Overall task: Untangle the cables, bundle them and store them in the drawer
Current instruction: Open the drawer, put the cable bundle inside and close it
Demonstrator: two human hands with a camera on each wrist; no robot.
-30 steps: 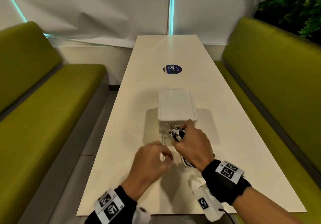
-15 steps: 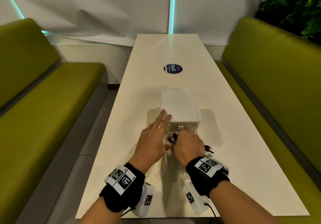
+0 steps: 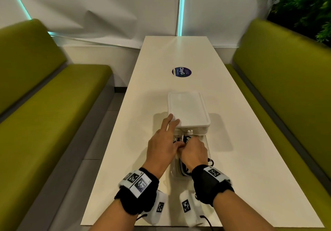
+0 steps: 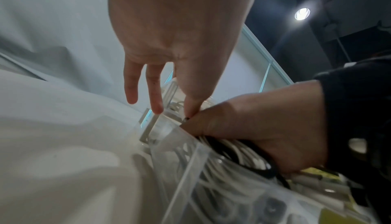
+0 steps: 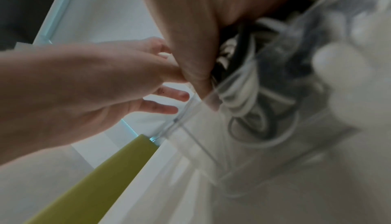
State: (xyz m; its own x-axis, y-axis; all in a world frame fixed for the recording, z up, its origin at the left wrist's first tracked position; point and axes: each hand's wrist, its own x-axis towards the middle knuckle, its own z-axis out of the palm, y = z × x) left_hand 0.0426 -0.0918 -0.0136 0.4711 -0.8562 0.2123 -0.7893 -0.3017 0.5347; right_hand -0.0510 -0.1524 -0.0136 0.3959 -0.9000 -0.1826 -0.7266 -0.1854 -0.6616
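Cables [image 4: 230, 154] sit gripped in my right hand [image 3: 194, 152] inside the drawer [image 4: 182, 157], near the table's [image 3: 232, 159] front edge; left hand [image 3: 163, 141], fingers straight, braces the box [image 3: 188, 110] against sliding.

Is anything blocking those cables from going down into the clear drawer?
Nothing visible does. The clear drawer is pulled out of the white box and open on top. The right hand already holds the cables inside it, and the left hand is beside it, fingers on the box's corner.
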